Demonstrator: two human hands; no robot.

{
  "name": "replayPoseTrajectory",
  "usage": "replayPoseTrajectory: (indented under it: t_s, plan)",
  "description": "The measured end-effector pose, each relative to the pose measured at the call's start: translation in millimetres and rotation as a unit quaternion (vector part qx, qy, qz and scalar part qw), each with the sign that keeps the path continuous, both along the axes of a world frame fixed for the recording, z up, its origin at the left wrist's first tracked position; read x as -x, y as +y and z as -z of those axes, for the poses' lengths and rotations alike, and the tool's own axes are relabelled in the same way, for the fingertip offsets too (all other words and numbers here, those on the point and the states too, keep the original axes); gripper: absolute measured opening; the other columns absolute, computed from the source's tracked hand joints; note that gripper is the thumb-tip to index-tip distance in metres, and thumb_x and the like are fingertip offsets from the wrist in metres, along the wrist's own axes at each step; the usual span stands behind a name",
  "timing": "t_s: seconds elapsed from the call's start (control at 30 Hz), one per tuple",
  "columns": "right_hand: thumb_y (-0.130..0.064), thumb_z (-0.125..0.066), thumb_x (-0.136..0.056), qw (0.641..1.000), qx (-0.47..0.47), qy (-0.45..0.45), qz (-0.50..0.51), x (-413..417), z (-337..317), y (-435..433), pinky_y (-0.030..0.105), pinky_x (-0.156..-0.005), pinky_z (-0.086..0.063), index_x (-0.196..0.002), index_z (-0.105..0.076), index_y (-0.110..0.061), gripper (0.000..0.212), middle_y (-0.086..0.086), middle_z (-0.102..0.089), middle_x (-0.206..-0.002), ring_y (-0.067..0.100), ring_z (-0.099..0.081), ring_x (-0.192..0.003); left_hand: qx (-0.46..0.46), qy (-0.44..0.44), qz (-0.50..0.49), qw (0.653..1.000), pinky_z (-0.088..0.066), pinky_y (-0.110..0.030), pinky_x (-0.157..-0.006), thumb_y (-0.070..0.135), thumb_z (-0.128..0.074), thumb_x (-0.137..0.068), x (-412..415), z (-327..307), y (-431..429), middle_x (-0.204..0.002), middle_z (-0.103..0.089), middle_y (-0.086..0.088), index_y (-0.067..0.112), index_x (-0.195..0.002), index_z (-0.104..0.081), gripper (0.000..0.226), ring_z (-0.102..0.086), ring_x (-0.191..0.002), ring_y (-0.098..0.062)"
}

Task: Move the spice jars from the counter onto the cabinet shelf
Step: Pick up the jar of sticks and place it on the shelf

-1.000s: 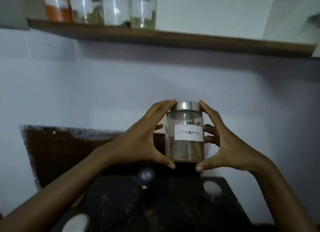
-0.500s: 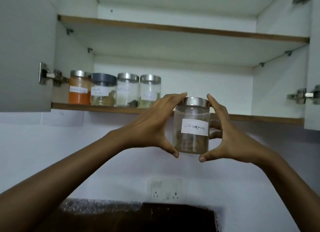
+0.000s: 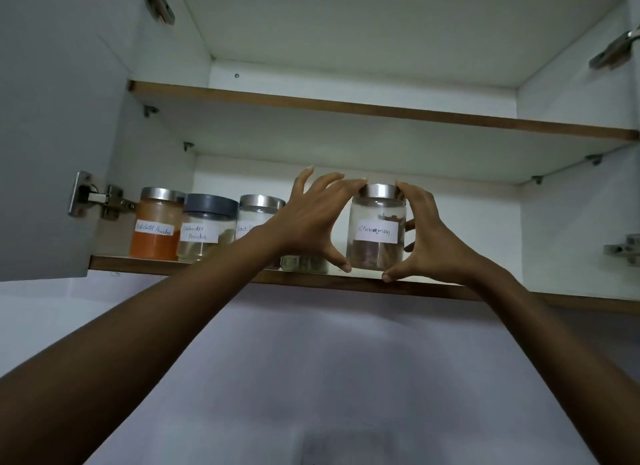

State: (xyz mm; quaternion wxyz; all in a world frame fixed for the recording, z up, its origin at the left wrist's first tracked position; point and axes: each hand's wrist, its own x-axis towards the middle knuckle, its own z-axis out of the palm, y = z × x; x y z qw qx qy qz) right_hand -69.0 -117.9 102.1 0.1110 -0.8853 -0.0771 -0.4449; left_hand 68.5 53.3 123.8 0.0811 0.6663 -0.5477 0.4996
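Both hands are up and clamped on one jar from opposite sides.

- Your left hand: thumb hooked at the jar's lower left corner, forefinger reaching to the rim of the steel lid, the other fingers fanned up and apart.
- Your right hand: thumb under the lower right corner, fingers curled round the far side and over the lid's edge.
- The cinnamon jar stands upright between them. It is clear glass with brown sticks inside, and its handwritten white label faces you.
- Its base sits level with the front edge of the lower shelf. You cannot tell whether it is set down or just above the board.

On the shelf to the left is a row of four jars.

- The chilli powder jar is orange and farthest left.
- The coriander jar, with a grey lid, stands just beside it.
- A third jar has a steel lid, and your left wrist partly covers its label.
- A fourth jar is hidden behind your left hand except for its base, just beside the cinnamon jar.

The upper shelf shows only its underside. The cabinet door stands open at left on a metal hinge. A pale wall lies below the cabinet, between your forearms.
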Motion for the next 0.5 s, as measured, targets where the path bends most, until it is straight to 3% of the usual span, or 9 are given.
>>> replayPoseTrajectory:
  t_s: [0.23, 0.37, 0.5]
  plan:
    - [-0.010, -0.091, -0.048, 1.000, -0.020, 0.021, -0.007, -24.9, 13.0, -17.1, 0.007, -0.075, -0.038, -0.144, -0.006, -0.032, 0.130, -0.021, -0.009, -0.132, 0.014, -0.035, -0.121, 0.000, 0.022, -0.011, 1.000, 0.011, -0.051, -0.113, 0.071, -0.072, -0.053, -17.9, 10.2, -16.9, -0.154, -0.026, 0.002, 0.017, -0.147, -0.017, 0.122, -0.007, -0.145, -0.020]
    - [-0.012, -0.091, -0.048, 0.999, -0.016, 0.037, 0.003, -33.4, 9.3, -18.7, 0.008, -0.072, -0.038, -0.145, -0.004, -0.031, 0.131, -0.015, -0.007, -0.142, 0.015, -0.036, -0.121, 0.000, 0.006, -0.037, 0.999, 0.010, -0.055, -0.113, 0.074, -0.069, -0.054, -24.0, 5.7, -16.8, -0.154, -0.026, 0.003, 0.017, -0.147, -0.018, 0.120, -0.005, -0.146, -0.022]
    - [-0.011, -0.091, -0.051, 0.998, -0.018, 0.064, 0.003, -38.5, 4.2, -18.6, 0.005, -0.066, -0.041, -0.145, -0.003, -0.029, 0.130, -0.014, -0.009, -0.138, 0.013, -0.037, -0.118, -0.011, 0.004, -0.066, 0.998, 0.010, -0.056, -0.112, 0.075, -0.067, -0.055, -28.7, 4.0, -15.4, -0.155, -0.021, 0.002, 0.018, -0.148, -0.015, 0.121, -0.002, -0.146, -0.024]
